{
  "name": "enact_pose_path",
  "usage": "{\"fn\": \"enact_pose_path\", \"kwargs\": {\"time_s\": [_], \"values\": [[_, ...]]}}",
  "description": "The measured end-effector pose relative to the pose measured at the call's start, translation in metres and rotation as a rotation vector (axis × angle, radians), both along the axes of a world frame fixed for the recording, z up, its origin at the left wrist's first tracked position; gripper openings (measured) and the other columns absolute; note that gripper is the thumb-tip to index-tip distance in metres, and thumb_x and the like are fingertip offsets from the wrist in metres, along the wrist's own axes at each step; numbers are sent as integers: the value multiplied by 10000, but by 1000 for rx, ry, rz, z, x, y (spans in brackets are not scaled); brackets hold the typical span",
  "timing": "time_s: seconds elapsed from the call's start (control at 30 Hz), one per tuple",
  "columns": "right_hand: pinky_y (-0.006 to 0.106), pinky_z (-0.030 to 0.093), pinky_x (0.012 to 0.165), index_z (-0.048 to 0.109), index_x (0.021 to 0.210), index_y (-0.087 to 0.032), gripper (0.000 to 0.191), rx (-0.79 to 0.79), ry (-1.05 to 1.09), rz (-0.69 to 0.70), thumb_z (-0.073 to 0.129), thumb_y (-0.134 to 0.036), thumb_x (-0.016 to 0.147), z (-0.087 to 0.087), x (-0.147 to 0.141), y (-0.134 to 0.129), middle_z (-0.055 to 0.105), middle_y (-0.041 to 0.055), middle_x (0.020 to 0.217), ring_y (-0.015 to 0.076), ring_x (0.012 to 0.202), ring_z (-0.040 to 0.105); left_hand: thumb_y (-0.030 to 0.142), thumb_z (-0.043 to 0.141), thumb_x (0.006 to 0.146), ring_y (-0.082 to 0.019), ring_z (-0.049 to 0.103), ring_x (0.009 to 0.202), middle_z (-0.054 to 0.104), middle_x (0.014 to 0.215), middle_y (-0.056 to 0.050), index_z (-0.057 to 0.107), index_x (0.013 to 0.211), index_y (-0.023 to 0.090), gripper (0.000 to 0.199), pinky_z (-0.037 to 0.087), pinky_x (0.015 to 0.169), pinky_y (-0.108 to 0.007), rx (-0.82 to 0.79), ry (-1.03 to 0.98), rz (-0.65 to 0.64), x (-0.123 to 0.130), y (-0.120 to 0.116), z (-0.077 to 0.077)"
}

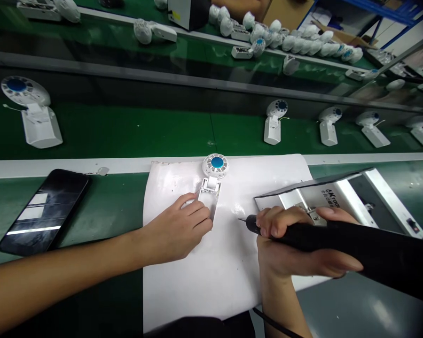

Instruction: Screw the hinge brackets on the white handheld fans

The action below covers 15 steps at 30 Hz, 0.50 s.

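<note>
My left hand (178, 227) is closed over the lower body of a white device (211, 199), which lies on a white sheet (197, 291). The device's round head with a blue centre points away from me, and my fingers cover part of its body. In my right hand (289, 244) is a black electric screwdriver (324, 239). Its thin bit points left, above the sheet and apart from the device.
A black phone (45, 211) lies at the left. Behind my right hand stands a silver screw feeder (338, 199). More white devices (42, 124) stand on the green belt (144, 131) beyond, and several wrapped ones line the far shelf.
</note>
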State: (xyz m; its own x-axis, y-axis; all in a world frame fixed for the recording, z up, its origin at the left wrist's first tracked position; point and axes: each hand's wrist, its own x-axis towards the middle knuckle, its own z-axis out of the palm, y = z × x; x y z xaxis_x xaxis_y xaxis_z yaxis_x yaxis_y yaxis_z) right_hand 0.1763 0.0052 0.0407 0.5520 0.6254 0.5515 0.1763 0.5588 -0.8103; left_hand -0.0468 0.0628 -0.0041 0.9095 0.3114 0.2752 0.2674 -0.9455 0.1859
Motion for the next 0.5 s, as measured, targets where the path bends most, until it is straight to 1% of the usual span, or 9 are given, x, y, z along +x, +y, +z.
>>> {"fn": "enact_pose_path", "kwargs": {"time_s": [0.17, 0.27, 0.37, 0.5], "values": [[295, 415, 397, 610, 1196, -317, 542, -9, 55, 3, 621, -810, 972, -5, -1, 1, 534, -106, 580, 133, 384, 415, 108, 609, 1003, -242, 607, 1026, 683, 1057, -46, 669, 1036, 193, 109, 415, 1231, -505, -6, 12, 1, 0, -1, -1], [298, 410, 394, 604, 1186, -315, 537, -23, 32, -7, 597, -812, 982, -4, -2, 0, 518, -105, 572, 132, 373, 403, 122, 616, 1001, -248, 612, 1030, 683, 1062, -45, 665, 1040, 200, 100, 414, 1228, -507, -12, 14, 4, 0, -1, -1], [301, 408, 389, 601, 1181, -313, 543, -26, 32, -25, 616, -812, 970, -3, -2, 0, 520, -109, 568, 131, 365, 397, 122, 622, 997, -248, 615, 1032, 682, 1061, -44, 666, 1039, 197, 96, 408, 1226, -504, -11, 7, 4, 0, 0, -1], [302, 422, 400, 613, 1191, -314, 528, -11, 55, -5, 625, -796, 975, -3, -1, 0, 538, -107, 578, 135, 380, 417, 123, 611, 1008, -246, 609, 1036, 681, 1066, -47, 670, 1042, 187, 94, 405, 1228, -504, -6, 14, 1, 0, 0, 0]]}}
